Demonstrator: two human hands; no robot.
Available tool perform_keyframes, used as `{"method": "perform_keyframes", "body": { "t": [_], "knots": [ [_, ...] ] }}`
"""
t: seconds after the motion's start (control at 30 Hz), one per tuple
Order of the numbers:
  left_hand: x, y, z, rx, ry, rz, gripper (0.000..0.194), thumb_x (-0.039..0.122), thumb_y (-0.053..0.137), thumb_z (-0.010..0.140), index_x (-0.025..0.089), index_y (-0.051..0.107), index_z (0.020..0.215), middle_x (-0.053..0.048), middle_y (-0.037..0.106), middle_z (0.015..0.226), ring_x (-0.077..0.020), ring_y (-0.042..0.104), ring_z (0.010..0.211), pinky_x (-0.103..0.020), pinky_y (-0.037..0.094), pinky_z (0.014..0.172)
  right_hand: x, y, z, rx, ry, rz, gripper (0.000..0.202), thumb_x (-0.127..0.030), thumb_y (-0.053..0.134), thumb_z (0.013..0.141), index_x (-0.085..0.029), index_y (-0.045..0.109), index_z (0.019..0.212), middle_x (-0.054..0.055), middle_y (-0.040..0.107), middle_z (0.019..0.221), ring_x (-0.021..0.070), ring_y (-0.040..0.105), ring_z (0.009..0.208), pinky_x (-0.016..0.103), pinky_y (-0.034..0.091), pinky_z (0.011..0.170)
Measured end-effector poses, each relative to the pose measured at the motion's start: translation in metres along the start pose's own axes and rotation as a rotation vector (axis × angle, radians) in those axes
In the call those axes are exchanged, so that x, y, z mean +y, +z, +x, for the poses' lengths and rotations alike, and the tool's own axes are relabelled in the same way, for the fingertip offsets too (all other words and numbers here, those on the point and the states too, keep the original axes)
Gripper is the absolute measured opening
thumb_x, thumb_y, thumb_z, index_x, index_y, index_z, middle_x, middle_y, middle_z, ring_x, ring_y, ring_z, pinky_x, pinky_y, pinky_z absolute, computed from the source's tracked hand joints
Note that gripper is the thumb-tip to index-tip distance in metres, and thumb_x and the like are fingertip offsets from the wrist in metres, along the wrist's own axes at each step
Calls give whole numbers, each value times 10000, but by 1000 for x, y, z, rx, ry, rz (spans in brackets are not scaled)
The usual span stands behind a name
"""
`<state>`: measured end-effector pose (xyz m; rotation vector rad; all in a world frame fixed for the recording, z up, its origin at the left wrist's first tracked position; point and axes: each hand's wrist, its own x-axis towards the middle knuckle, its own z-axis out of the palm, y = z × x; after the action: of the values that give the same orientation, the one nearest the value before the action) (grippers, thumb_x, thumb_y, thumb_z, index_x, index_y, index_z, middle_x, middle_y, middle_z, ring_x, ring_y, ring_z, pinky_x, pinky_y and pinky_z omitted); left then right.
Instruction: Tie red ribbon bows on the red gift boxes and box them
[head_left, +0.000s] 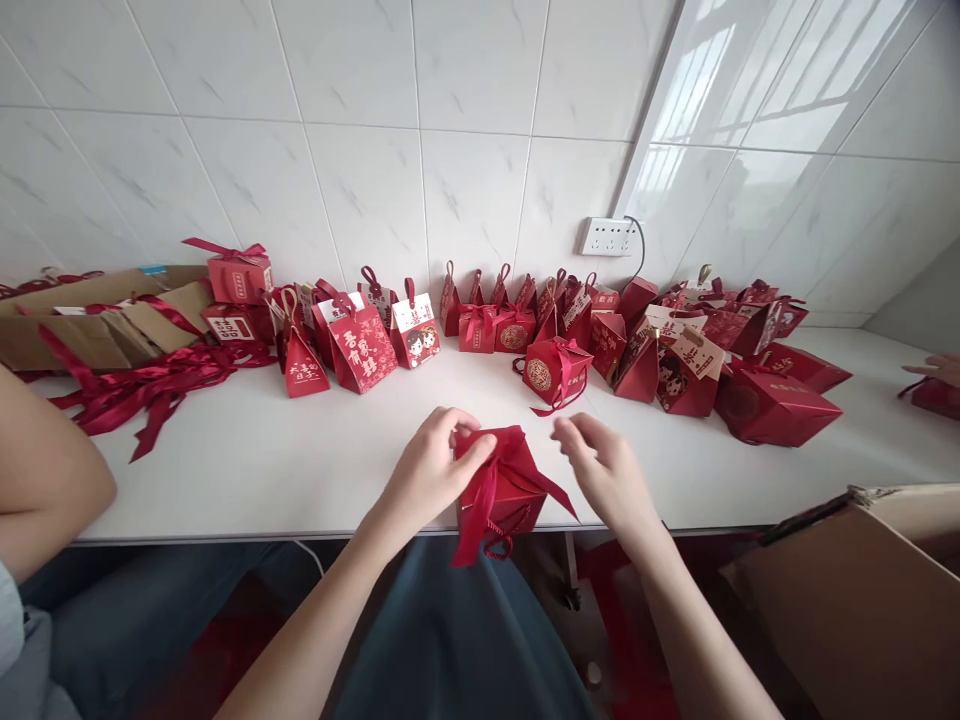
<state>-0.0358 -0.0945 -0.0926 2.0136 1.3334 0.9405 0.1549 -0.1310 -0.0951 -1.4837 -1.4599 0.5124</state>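
Bright, approx. even illum. is recorded on the white tabletop (225, 470) around both hands. Window glare w/ a bar pattern is reflected in the glossy wall tiles (780, 90), above & to the R of the R hand (606, 468). Detail is largely lost in dark shade below tabletop level, betw. the forearms. Wide-angle distortion is noted: tile joints are splayed, & the co-worker's arm (45, 470), far L of the L hand (429, 462), is stretched.

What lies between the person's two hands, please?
In the head view, a red gift box with a red ribbon bow lies there, nearer the left hand than the right hand.
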Motion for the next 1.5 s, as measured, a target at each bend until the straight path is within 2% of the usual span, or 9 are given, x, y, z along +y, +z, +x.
{"method": "perform_keyframes", "body": {
  "t": [0.13,0.23,0.6,0.87,1.0,1.1,1.23,1.33,1.5],
  "knots": [
    [-7,2,-12,35,-235,-7,339,541,463,825,216,449,732,18,543,691,-167,547,651,-282,416,627,1,19,31,-171,16,-164,409,-553,455,845,-216,451,613,-18,496,551,142,436,527,266,324,532],
    [-12,7,-18,9,-270,-65,381,546,445,836,219,376,652,55,427,567,-137,462,552,-255,364,567,4,30,29,-222,30,-111,369,-499,498,823,-216,435,593,-29,488,544,136,428,525,261,322,527],
    [-12,32,-24,158,-289,-387,409,520,405,870,217,274,628,64,280,559,-97,289,500,-215,274,471,22,41,-1,12,141,352,413,-551,598,770,-193,463,615,-28,470,596,117,413,562,244,344,531],
    [-10,32,-25,173,-258,-293,374,474,358,896,220,271,635,63,298,562,-98,292,497,-217,282,467,29,48,-8,72,178,526,426,-577,604,761,-201,442,644,-47,408,594,98,342,532,227,306,485],
    [-13,29,-23,168,-247,-309,372,454,393,884,217,273,624,65,292,557,-95,291,498,-215,280,469,34,43,-4,-52,207,501,454,-613,574,758,-200,437,627,-39,425,584,104,378,520,242,338,489],
    [-15,25,-20,113,-225,-350,380,462,444,865,211,300,620,65,305,561,-92,309,511,-211,287,480,27,29,-3,-28,63,284,355,-532,565,805,-185,528,744,16,538,706,161,510,652,293,429,598],
    [-17,21,-19,48,-202,-411,381,491,470,859,205,349,639,64,357,578,-91,349,529,-206,307,496,1,19,-10,-62,-419,-41,195,-248,522,871,-204,587,1050,84,574,1052,225,532,1024,398,420,890],
    [-17,20,-18,43,-186,-424,377,491,476,861,202,362,645,63,367,591,-90,359,536,-203,314,503,-14,27,-10,-168,-559,-263,234,-120,498,860,-197,628,1039,93,595,1063,226,553,974,421,416,876],
    [-19,21,-17,97,-217,-341,355,456,458,869,207,350,639,64,343,570,-94,347,518,-208,306,491,-8,41,-6,-66,-657,-301,201,-100,481,895,-187,663,896,61,662,888,188,579,814,400,426,810]
  ]
}}
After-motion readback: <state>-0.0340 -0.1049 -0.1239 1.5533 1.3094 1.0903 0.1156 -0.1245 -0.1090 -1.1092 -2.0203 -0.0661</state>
